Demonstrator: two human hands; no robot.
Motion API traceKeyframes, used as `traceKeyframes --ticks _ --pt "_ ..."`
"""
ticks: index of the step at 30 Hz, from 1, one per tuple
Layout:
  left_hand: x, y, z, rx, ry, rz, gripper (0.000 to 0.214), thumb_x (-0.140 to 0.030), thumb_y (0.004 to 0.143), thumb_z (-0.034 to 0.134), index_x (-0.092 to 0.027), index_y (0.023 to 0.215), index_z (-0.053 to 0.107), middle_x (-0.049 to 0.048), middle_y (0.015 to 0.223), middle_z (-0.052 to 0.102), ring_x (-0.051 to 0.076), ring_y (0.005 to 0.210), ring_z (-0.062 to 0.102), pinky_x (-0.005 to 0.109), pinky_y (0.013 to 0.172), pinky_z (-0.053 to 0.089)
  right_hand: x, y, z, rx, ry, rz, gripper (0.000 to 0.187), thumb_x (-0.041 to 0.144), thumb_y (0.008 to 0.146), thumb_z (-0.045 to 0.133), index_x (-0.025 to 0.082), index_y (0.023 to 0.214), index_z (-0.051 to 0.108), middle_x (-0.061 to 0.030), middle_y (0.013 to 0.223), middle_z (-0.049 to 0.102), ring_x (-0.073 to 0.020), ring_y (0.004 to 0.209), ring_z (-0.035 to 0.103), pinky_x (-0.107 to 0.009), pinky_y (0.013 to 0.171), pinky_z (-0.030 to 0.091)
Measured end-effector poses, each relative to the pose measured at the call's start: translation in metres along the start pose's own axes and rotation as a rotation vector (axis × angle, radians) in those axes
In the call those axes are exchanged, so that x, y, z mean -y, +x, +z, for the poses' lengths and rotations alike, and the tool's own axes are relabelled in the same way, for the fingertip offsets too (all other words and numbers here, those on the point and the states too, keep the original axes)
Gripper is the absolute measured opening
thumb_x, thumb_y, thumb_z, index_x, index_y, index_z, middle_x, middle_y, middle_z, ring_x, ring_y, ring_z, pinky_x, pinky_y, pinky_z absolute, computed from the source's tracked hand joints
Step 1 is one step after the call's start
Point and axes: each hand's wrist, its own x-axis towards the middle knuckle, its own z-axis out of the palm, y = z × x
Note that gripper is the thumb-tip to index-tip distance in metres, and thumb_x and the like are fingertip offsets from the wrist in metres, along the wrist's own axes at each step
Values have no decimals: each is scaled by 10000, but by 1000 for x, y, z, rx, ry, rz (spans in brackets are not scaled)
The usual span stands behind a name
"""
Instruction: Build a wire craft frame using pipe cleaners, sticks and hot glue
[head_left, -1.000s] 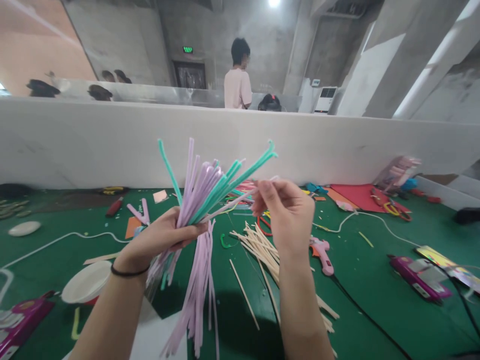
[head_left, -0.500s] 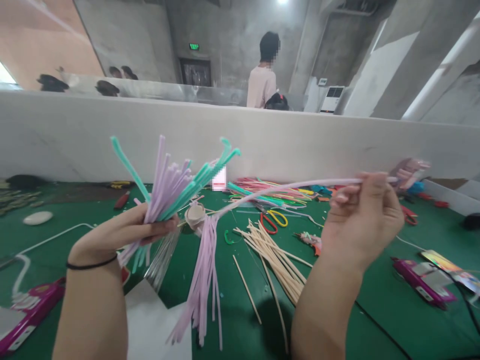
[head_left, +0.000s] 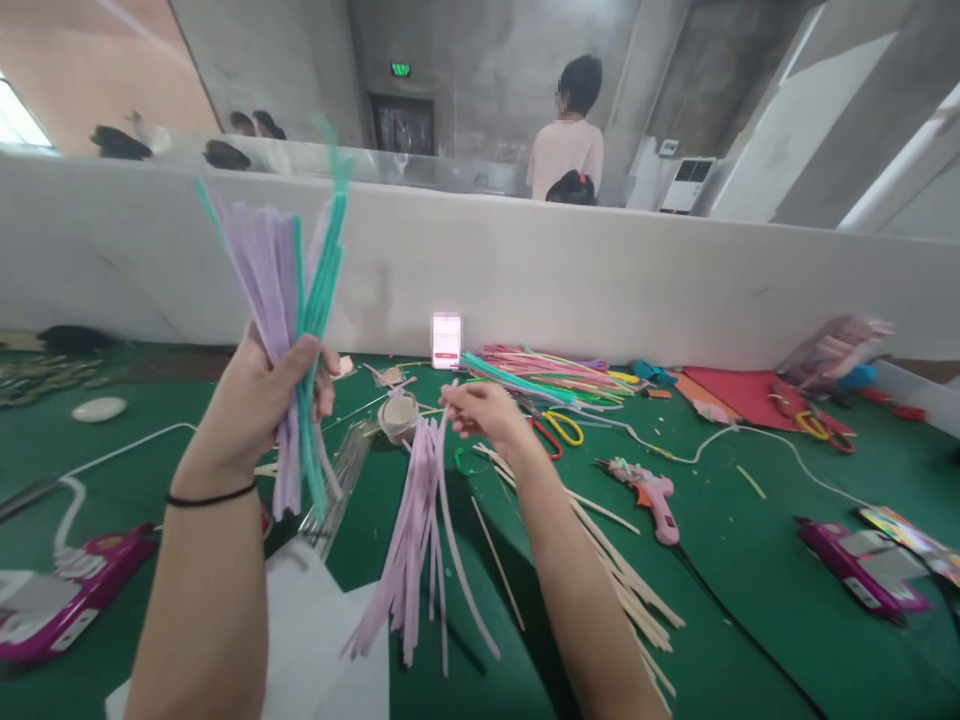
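My left hand (head_left: pixel 281 390) is closed around an upright bundle of lilac pipe cleaners (head_left: pixel 262 270) and teal pipe cleaners (head_left: pixel 324 275). Near the middle of the table, my right hand (head_left: pixel 480 412) pinches the upper end of one lilac pipe cleaner (head_left: pixel 455 530), which hangs down in a curve. Just left of it, a bunch of lilac pipe cleaners (head_left: pixel 412 540) spreads toward me. A roll of pale tape (head_left: pixel 397 414) touches or nearly touches the top of that bunch. Under my right forearm lie wooden sticks (head_left: pixel 622 580), partly hidden.
A pink glue gun (head_left: pixel 651 495) lies at the right, with a dark cable. Scissors with red and yellow handles (head_left: pixel 562 428) sit before a colourful heap of pipe cleaners (head_left: pixel 540 372). A lit phone (head_left: pixel 447 340) leans on the white partition (head_left: pixel 637 270). White paper (head_left: pixel 330 640) lies in front.
My right hand has moved left and inward with the lilac pipe cleaner, which was stretched out sideways and now hangs. My left hand has raised its bundle and turned it upright.
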Motion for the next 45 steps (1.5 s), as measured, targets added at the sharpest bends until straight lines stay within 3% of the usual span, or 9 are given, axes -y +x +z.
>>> traceKeyframes --ticks 6,11,15,20,24,27,30,36,45 --pt "9 3 4 17 -45 -14 345 -457 862 661 -148 782 532 -45 607 545 55 426 483 188 385 377 -63 42 15 -134 10 183 230 323 865 652 103 799 636 -50 680 674 -72 457 560 -190 438 474" --pt "12 4 14 232 -24 -190 393 -485 889 616 -144 726 509 -54 570 531 21 398 441 143 392 340 -33 22 13 -6 43 5 575 321 720 799 184 1232 576 -91 1112 704 -139 755 689 -236 588 563" --pt "20 -1 34 515 -123 -348 481 -583 880 564 -150 684 490 -71 465 445 4 328 319 123 353 260 4 -8 24 259 45 -310 480 366 695 805 273 1142 655 -28 1230 668 -201 1103 638 -340 874 568" --pt "36 -9 61 710 -275 -370 577 -756 819 459 -184 849 531 -71 453 445 40 285 304 140 287 241 20 -29 37 215 -53 -347 443 504 700 763 237 1051 712 -24 979 738 -218 949 695 -387 860 583" --pt "42 -7 64 798 -257 -245 582 -735 777 536 -173 923 559 -36 520 532 80 324 425 186 315 344 18 -27 41 136 -63 -323 473 576 696 735 189 968 724 -33 808 730 -191 703 705 -304 639 597" --pt "39 -2 62 751 -25 -145 333 -448 740 728 -171 837 572 -21 556 582 117 456 546 207 435 442 15 -24 42 -50 -139 -357 437 594 724 700 167 813 708 -17 647 684 -184 601 671 -268 538 537" --pt "34 -1 63 712 108 -145 216 -314 776 697 -172 724 543 -31 561 562 99 477 536 197 468 432 13 -21 41 -185 -261 -404 449 605 769 643 165 679 651 -3 574 634 -186 612 646 -257 542 488" --pt "28 -2 59 636 43 -193 378 -522 898 539 -176 748 511 -24 608 544 66 430 468 176 406 362 13 -16 37 -265 -239 -476 369 562 797 639 197 851 613 -21 800 695 -168 735 666 -254 642 500" --pt "35 2 48 574 28 -220 371 -517 904 547 -177 760 515 -36 605 535 62 419 469 175 407 381 24 -25 27 -305 -370 -511 356 502 885 553 177 760 627 -19 707 683 -147 644 660 -247 606 476"
